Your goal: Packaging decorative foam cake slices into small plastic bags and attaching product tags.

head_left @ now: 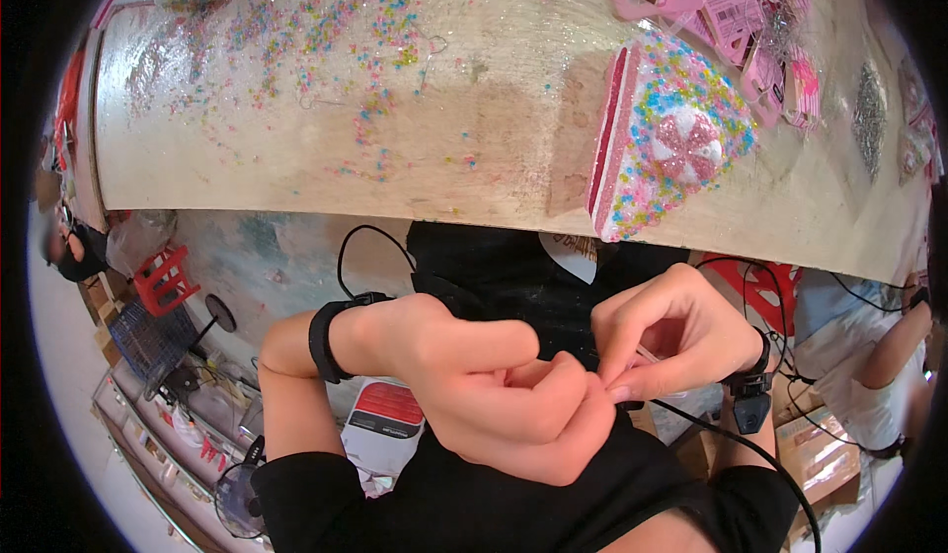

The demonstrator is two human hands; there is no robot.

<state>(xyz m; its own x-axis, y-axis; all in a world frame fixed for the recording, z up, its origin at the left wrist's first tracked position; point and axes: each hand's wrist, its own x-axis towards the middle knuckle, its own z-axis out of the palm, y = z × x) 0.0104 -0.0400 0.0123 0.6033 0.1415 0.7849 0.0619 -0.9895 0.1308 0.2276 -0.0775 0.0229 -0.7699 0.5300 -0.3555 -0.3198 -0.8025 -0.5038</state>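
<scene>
My left hand [504, 385] is held above my lap with its fingers curled closed. Against its fingertips, my right hand [676, 341] pinches with thumb and forefinger. Something thin shows faintly inside the right palm, but what either hand grips is too small or hidden to make out. Beyond them, at the table's near edge, lies a cake-slice-shaped piece [642, 173] with pink, white and dark red layers. Multicoloured beads cover its top, along with a round pink-and-white swirl [688, 146]. Neither hand touches it.
Loose coloured beads [380, 35] are scattered over the wooden table [494, 138]. Pink cards [706, 0] with tangled thread lie at the far right. Black cables [731, 434] hang by my right arm. A red plastic stool [163, 281] and another person [874, 355] are off to the sides.
</scene>
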